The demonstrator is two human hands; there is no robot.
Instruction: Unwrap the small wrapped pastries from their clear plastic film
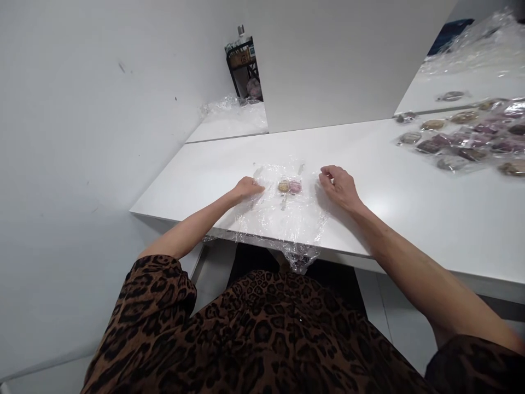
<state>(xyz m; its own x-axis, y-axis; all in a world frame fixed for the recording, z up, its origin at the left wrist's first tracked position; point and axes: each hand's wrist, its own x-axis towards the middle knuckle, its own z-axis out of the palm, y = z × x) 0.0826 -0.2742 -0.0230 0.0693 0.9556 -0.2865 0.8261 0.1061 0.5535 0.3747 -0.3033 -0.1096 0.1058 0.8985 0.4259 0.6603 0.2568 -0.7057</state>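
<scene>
Clear plastic wrap (pixel 295 219) lies crumpled over the white table, its near end hanging over the front edge. On it sits a small rounded bundle (pixel 290 186), yellow on the left and pink on the right; its kind is too small to tell. My left hand (pixel 248 187) is closed in a pinch on the wrap's left side. At the wrap's right side, my right hand (pixel 339 187) has its fingers curled together at the film's edge, apart from the bundle. Part of the grip is hidden by the fingers.
Several wrapped bundles (pixel 471 137) in brown, yellow and purple are spread at the table's right. Behind the table (pixel 410 219) stand a white panel (pixel 336 60) and a dark shelf (pixel 241 60). More plastic film (pixel 488 49) lies at the back right. A wall (pixel 102 120) borders the left.
</scene>
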